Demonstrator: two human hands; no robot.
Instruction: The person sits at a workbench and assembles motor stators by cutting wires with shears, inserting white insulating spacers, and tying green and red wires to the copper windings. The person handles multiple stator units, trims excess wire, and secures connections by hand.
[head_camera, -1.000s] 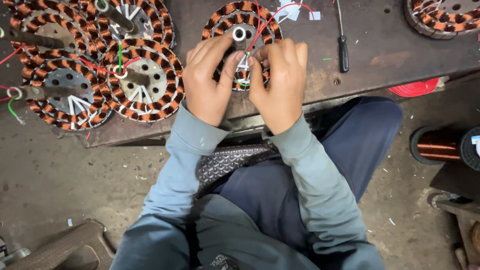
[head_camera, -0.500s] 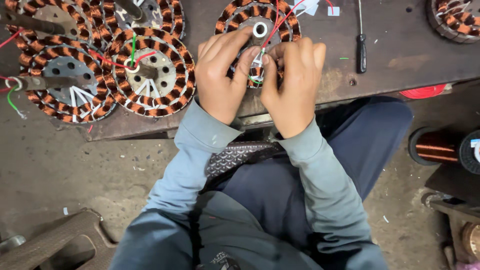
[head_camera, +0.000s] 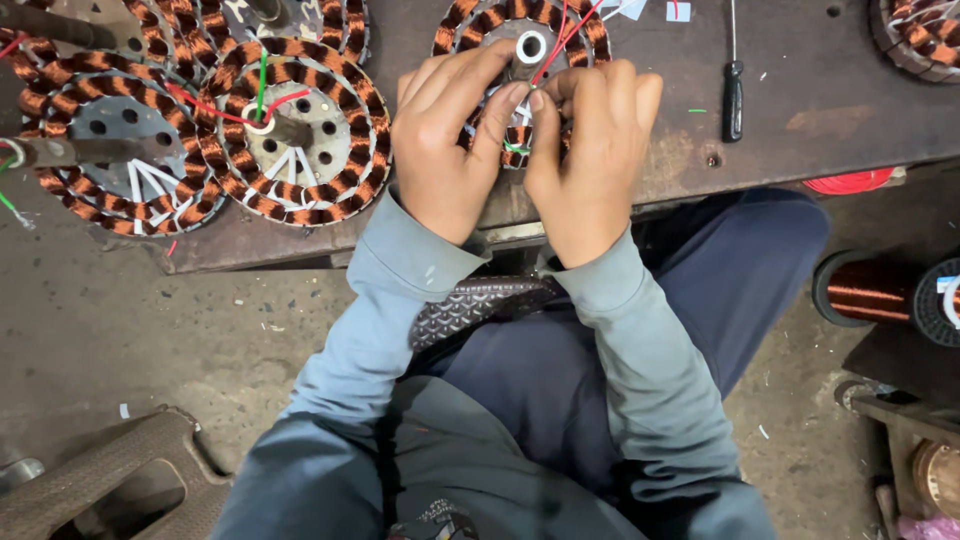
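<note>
A round stator with copper-wound coils (head_camera: 470, 22) lies on the dark workbench (head_camera: 820, 110) in front of me, red wires rising from its centre hub. My left hand (head_camera: 445, 150) and my right hand (head_camera: 590, 150) rest over its near half. Thumbs and forefingers of both hands meet and pinch thin wire leads at the coils; a bit of green wire shows between the hands. The near coils are hidden under my fingers.
Several more copper-wound stators (head_camera: 290, 130) lie at the bench's left, another at the far right corner (head_camera: 920, 35). A black-handled screwdriver (head_camera: 733, 85) lies to the right of my hands. A copper wire spool (head_camera: 865, 290) sits on the floor at right, a brown stool (head_camera: 110, 480) at lower left.
The view has shifted slightly, the bench sliding upward. My fingertips have drawn closer together over the stator's wires; both hands stay on the same stator.
</note>
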